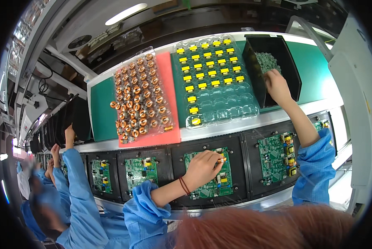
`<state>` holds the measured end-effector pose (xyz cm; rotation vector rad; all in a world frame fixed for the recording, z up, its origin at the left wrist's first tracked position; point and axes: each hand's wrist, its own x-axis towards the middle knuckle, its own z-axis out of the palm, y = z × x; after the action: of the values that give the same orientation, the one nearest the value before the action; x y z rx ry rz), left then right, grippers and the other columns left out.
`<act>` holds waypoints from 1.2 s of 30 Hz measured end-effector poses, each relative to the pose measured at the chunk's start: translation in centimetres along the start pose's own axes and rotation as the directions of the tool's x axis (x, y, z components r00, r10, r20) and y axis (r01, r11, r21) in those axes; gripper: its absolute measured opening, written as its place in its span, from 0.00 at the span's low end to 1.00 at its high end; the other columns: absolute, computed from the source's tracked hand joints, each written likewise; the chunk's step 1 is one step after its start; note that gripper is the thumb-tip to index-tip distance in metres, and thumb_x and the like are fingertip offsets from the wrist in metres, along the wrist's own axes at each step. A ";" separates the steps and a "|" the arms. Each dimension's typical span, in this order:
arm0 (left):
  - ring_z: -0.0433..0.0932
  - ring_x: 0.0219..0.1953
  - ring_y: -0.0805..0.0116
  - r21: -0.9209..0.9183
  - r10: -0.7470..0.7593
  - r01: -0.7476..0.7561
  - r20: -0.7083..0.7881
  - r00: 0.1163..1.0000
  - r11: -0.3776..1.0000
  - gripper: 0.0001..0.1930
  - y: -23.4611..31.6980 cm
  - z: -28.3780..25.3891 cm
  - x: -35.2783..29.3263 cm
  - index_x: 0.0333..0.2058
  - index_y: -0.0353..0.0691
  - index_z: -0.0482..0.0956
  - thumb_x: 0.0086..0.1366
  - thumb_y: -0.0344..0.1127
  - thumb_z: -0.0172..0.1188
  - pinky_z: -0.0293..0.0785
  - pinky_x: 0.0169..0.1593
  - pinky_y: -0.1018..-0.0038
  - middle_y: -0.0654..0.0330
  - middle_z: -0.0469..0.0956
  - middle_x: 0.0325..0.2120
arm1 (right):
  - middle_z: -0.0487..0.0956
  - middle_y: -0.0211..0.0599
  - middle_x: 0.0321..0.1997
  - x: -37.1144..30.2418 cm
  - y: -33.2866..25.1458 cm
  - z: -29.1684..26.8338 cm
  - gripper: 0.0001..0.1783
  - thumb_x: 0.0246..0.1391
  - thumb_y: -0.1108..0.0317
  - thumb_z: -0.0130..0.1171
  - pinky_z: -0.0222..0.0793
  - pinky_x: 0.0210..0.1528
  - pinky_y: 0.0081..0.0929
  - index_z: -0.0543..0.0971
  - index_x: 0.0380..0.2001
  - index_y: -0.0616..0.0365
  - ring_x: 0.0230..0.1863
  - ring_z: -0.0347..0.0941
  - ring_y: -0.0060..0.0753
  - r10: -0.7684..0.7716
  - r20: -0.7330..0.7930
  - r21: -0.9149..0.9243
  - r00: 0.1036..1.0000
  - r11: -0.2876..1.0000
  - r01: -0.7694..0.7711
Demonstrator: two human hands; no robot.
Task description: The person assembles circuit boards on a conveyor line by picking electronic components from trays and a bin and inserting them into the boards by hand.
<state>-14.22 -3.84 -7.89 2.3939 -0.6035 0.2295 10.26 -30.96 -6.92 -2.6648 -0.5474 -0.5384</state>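
Hands at a circuit-board line
The left hand (202, 168) pinches a small component over a green circuit board (209, 174); the right hand (276, 85) reaches into a black bin (252, 58), fingers hidden, grip unclear.

Single head view, worn high, looking steeply down, close over circuit boards (209, 174) and green bench (314, 66). Fisheye bends the edges.
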 end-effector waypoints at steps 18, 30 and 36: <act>0.71 0.37 0.64 0.130 0.024 -0.029 0.045 0.999 0.991 0.10 0.3 1.1 0.9 0.34 0.42 0.77 0.53 0.34 0.64 0.64 0.39 0.69 0.64 0.72 0.35 | 0.78 0.33 0.34 -0.4 -1.9 -6.2 0.15 0.59 0.72 0.51 0.71 0.38 0.18 0.72 0.49 0.61 0.32 0.73 0.19 0.441 0.177 0.879 0.880 0.331 -0.343; 0.70 0.47 0.62 0.484 0.182 -0.222 0.129 0.975 0.847 0.14 -7.4 -5.1 5.3 0.41 0.42 0.76 0.54 0.27 0.55 0.67 0.46 0.69 0.61 0.72 0.42 | 0.80 0.41 0.35 -10.5 -9.5 -7.4 0.11 0.56 0.79 0.52 0.76 0.36 0.22 0.76 0.43 0.62 0.34 0.79 0.26 -0.051 0.718 0.660 0.694 0.366 -0.656; 0.68 0.48 0.68 0.607 0.167 -0.334 0.316 0.934 0.721 0.09 -8.3 -5.0 7.3 0.35 0.45 0.77 0.54 0.32 0.54 0.66 0.46 0.72 0.64 0.70 0.45 | 0.81 0.38 0.27 -12.7 -12.2 -3.7 0.08 0.53 0.71 0.56 0.74 0.31 0.27 0.72 0.37 0.61 0.28 0.79 0.35 -0.149 0.698 0.513 0.701 0.787 -0.344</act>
<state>-3.84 2.33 -6.41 3.0414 -1.1250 0.3110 -6.91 -25.85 -5.88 -2.1303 -0.6224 0.6815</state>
